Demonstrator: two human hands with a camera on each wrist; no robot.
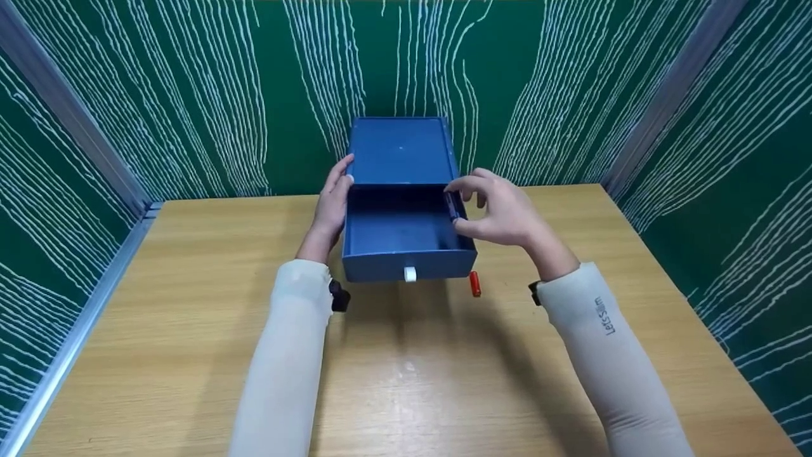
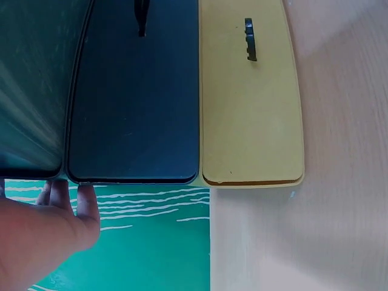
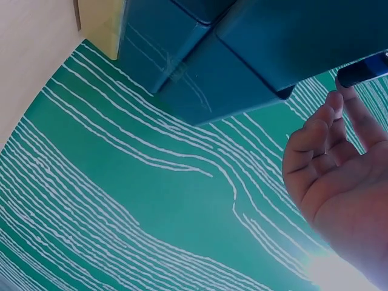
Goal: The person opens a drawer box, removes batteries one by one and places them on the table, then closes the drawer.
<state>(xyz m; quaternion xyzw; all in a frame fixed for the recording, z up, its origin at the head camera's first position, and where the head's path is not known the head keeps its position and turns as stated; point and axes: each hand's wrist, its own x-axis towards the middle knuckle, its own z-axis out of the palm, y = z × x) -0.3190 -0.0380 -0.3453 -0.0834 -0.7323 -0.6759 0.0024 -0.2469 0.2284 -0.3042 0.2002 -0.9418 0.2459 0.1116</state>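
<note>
A small dark piece point(image 1: 451, 206) sits right of centre in the head view, across the right wall of a pulled-out blue drawer point(image 1: 374, 267); whether it touches that wall I cannot tell. Being narrow and held only by the fingertips, it could slip, and if the wall knocks it, it might fall outside rather than in. The drawer juts well forward, so pressure on its rim could tip or shift it, more so if the support at the left gave way. The red piece point(image 1: 475, 284), lying below the drawer's right front corner in the picture, looks cylindrical and might roll on the surface point(image 1: 406, 393) if nudged.

The right grip point(image 1: 501, 209) is parted only by the piece's length, thumb at its lower end, a bent finger at its upper end. At centre left, the left grip point(image 1: 333, 200) is not clenched: its fingers lie extended against the side of the blue cabinet point(image 1: 399, 152). The left wrist view shows a yellow drawer point(image 2: 254, 121) too, right of centre.
</note>
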